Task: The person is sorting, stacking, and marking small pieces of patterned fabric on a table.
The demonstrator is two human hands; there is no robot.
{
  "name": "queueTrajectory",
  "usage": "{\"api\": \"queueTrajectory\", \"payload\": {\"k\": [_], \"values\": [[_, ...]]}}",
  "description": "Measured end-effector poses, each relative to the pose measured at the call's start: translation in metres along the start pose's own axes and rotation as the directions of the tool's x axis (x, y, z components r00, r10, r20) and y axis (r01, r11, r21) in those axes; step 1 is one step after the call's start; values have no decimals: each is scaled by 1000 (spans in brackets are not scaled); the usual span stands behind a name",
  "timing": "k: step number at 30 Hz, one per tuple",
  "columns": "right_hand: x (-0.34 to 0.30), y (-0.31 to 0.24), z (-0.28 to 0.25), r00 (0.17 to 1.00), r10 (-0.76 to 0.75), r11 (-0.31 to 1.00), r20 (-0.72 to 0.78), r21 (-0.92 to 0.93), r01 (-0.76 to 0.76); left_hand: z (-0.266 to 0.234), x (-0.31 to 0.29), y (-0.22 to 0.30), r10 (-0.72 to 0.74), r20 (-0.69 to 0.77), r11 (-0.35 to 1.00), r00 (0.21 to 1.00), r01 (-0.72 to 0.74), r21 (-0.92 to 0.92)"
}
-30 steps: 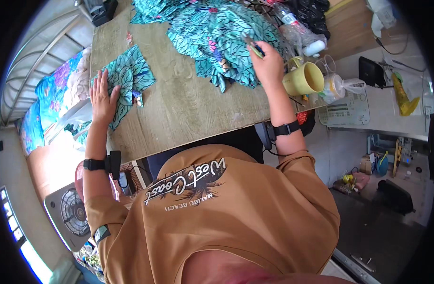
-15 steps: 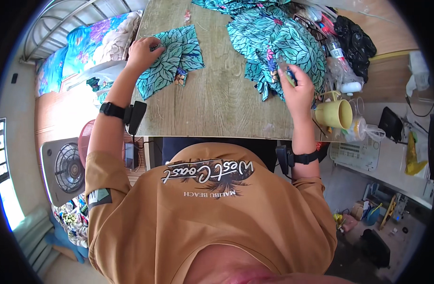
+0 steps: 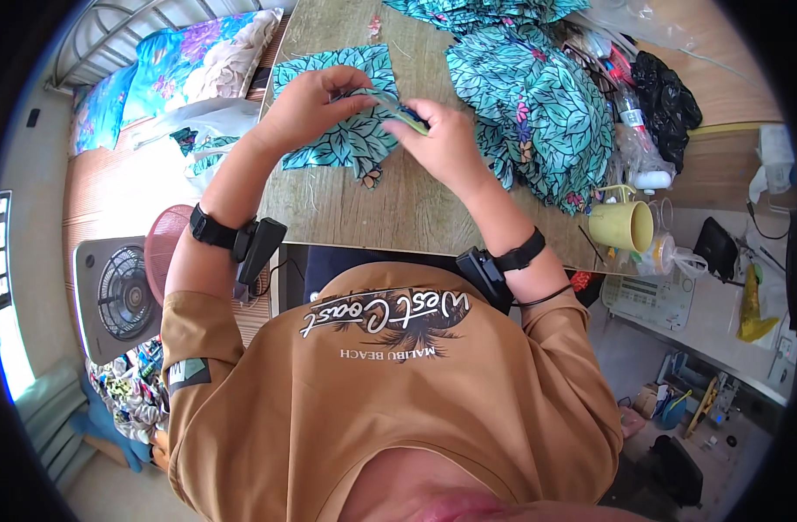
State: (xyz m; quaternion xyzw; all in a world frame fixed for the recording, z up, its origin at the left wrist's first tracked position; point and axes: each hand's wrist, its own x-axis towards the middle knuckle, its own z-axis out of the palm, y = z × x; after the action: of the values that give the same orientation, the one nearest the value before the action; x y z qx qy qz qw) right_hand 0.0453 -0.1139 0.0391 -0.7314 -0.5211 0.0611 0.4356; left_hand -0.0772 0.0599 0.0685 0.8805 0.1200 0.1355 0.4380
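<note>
Over the table's left half, my left hand [image 3: 316, 109] pinches a raised edge of leaf-printed turquoise fabric [image 3: 333, 143]. The rest of that piece lies flat beneath and beside the hand, with a small orange-flowered corner toward me. My right hand [image 3: 446, 143] is closed around a small yellow-green and dark blue tool [image 3: 416, 123], which looks like thread snips. Its tip points at the fabric edge by my left fingers; whether it touches the cloth I cannot tell. To the right rests a large heap of the same fabric [image 3: 538, 104].
Another fabric stack [image 3: 485, 13] lies at the table's far edge. A yellow mug [image 3: 620, 224], a clear bottle [image 3: 632, 117] and a black plastic bag [image 3: 666, 100] crowd the right side. A fan [image 3: 124, 300] stands at left, below a bed with blue floral bedding [image 3: 177, 65].
My right hand has moved left from the fabric heap with the snips, close to my left hand. My left hand has shifted right and lifted an edge of the fabric piece.
</note>
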Motion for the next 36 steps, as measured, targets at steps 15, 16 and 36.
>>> {"api": "queueTrajectory", "payload": {"k": [15, 16, 36], "values": [[11, -5, -37, 995, -80, 990, 63, 125, 72, -67, -46, -47, -97, 369, 860, 924, 264, -436], [13, -6, -36, 995, -81, 990, 64, 125, 73, -69, -46, -48, -97, 367, 860, 925, 264, -437], [17, 39, -51, 988, 60, 997, -139, -44, -66, 4, -19, -67, 141, -103, 819, 985, -58, 570]]}}
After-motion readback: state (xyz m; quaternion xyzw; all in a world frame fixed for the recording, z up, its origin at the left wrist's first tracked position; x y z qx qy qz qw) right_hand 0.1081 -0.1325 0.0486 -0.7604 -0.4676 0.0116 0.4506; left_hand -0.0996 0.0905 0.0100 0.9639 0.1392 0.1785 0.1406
